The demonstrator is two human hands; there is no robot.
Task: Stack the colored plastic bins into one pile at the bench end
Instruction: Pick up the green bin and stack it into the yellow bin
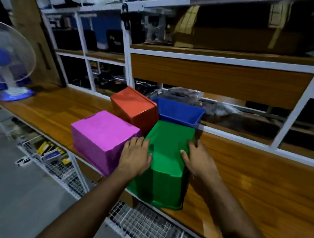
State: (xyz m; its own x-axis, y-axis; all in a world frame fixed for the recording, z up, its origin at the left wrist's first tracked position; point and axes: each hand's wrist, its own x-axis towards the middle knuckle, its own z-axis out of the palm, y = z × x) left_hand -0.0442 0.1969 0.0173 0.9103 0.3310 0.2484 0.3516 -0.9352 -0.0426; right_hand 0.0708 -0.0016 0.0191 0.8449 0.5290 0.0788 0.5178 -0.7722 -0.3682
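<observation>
Green bin (166, 164): upside down at the near edge of the wooden bench (250, 173), its front rim just past the bench lip; it sits in front of the blue bin and right of the magenta one.
Left hand (136, 155): flat against the green bin's left side, fingers spread over the upper edge, thumb on the base; pressing the wall, not closed around anything.
Right hand (199, 159): against the green bin's right side, fingers reaching onto the upturned base; likewise pressing, open-palmed.
Grip: the two hands clamp the green bin between them.
Magenta bin (103, 133): upside down, left of the green one, close beside it at the bench's front edge.
Red bin (134, 108): upside down, behind the magenta bin, touching the blue bin's left side.
Blue bin (180, 111): upright, open mouth up, against the white shelf frame (128, 48).
Fan (7, 60): stands at the far left end of the bench, well apart from the bins.
Wire baskets (145, 227): below the bench, under the arms.
</observation>
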